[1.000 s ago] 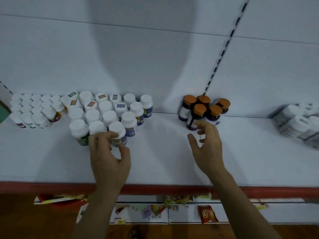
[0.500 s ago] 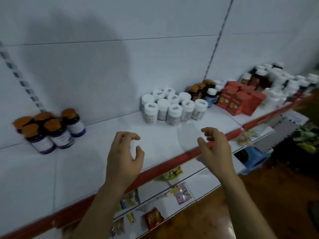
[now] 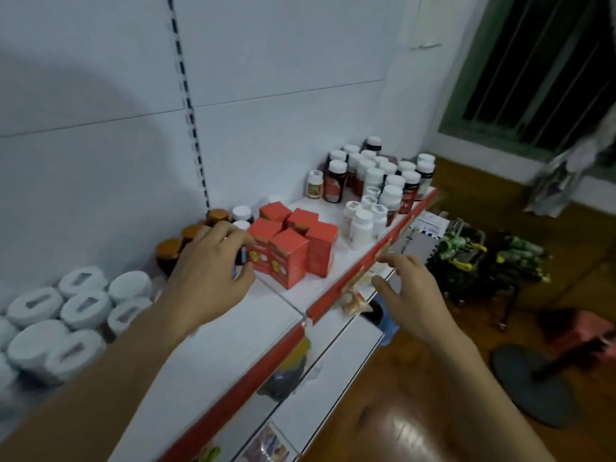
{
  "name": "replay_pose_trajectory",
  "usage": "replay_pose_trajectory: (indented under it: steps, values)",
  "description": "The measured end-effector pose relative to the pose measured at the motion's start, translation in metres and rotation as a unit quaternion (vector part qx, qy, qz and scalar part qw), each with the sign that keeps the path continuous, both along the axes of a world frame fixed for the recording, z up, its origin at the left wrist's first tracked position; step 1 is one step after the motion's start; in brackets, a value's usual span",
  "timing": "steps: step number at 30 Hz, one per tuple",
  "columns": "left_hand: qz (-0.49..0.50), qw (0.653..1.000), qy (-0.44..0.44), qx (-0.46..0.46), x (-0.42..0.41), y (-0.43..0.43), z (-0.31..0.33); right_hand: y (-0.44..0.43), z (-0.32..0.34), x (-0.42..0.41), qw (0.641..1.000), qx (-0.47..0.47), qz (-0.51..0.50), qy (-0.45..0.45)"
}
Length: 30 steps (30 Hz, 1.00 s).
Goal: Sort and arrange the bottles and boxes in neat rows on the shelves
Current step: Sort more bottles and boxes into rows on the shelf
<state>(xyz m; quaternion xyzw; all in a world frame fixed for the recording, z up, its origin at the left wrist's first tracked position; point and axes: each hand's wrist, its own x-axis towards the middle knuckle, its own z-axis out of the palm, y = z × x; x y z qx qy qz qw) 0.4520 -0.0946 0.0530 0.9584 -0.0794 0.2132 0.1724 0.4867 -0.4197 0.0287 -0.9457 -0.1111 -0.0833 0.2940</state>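
Observation:
My left hand (image 3: 213,265) reaches over the white shelf (image 3: 233,331) and its fingers curl round a small dark bottle with a blue label (image 3: 243,258), right beside the red boxes (image 3: 293,251). Amber-capped brown bottles (image 3: 170,250) stand just behind that hand. A cluster of white-capped bottles (image 3: 66,315) sits at the left. Small white bottles (image 3: 363,225) and taller mixed bottles (image 3: 383,175) stand past the boxes on the right. My right hand (image 3: 406,288) hovers off the shelf's red front edge (image 3: 333,295), fingers loosely bent, holding nothing.
A lower shelf (image 3: 326,361) below holds loose packets (image 3: 355,300). On the wooden floor to the right are a wire basket (image 3: 460,251) of goods, a blue stool (image 3: 386,323) and a round dark fan base (image 3: 533,388). A barred window (image 3: 533,71) is at the upper right.
My view has swung right along the shelf, from the orange-capped bottles to the red boxes. My left hand has moved in and closed round a small bottle; my right hand stays empty.

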Motion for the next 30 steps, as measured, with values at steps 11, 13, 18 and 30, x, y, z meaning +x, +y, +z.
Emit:
replay_pose_trajectory:
  steps: [11,13,18,30]
  values:
    - [-0.104,0.978,0.16,0.085,0.224,-0.104,0.026,-0.039,0.019,0.199,0.999,-0.046,0.021,0.014]
    - [-0.127,0.963,0.199,0.131,0.249,-0.123,0.024,-0.043,0.018,0.223,0.994,-0.102,0.038,0.028]
    - [-0.189,0.938,0.259,0.135,0.3,-0.152,0.013,-0.046,0.013,0.248,0.985,-0.122,0.119,0.04]
    - [0.072,0.974,0.211,-0.038,0.261,-0.106,0.058,-0.028,0.074,0.338,0.944,0.134,0.297,-0.053]
